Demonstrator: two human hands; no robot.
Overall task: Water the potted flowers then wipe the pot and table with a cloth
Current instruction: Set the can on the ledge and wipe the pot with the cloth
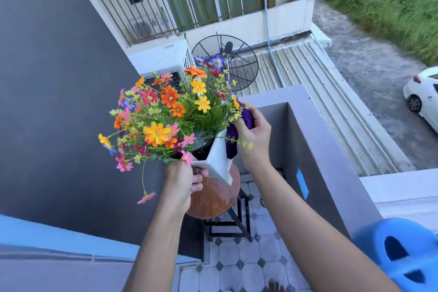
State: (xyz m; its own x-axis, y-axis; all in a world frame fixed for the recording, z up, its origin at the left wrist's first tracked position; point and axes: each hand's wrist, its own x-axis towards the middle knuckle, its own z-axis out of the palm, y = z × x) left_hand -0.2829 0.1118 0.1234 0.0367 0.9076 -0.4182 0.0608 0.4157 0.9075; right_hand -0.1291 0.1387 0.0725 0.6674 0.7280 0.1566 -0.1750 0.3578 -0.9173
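A multicoloured bunch of flowers (166, 114) fills a white tapered pot (219, 161), which is tilted over a round brown wooden table (213, 199). A blue plastic watering can (403, 251) sits at lower right. The left hand (181, 180) grips the pot's base. The right hand (254, 135) clutches a purple cloth (233, 142) against the pot's side.

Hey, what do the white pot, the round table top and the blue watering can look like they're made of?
White angular pot: matte, sharp moulded edges, probably plastic, possibly ceramic. Round reddish-brown table top: wood or wood veneer, visible grain, glossy sheen. Blue watering can: smooth rounded moulded shape, uniform colour, likely plastic.
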